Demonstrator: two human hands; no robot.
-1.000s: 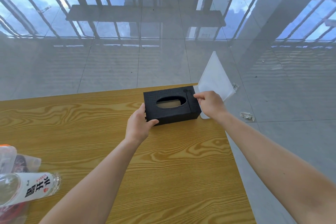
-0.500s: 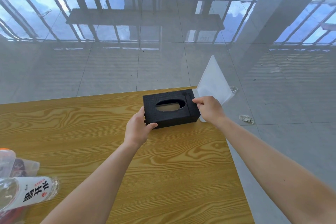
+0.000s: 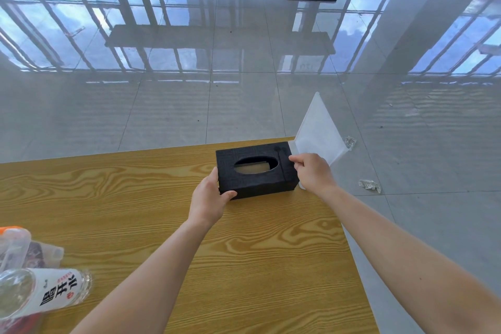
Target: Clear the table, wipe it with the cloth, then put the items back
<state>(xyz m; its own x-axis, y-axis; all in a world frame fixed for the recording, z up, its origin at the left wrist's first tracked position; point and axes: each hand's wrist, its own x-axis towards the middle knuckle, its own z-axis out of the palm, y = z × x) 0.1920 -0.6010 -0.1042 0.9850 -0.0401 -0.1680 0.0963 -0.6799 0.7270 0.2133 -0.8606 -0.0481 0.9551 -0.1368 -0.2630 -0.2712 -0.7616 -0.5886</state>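
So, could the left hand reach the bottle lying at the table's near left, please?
Probably yes, once it lets go of the box it grips: only bare table shows between the left hand and the bottle, which lies on that arm's side.

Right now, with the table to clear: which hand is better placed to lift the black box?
Left, probably. The left hand grips the black box at its left end, thumb in front; the right hand pinches at the right top edge, beside the white sheet.
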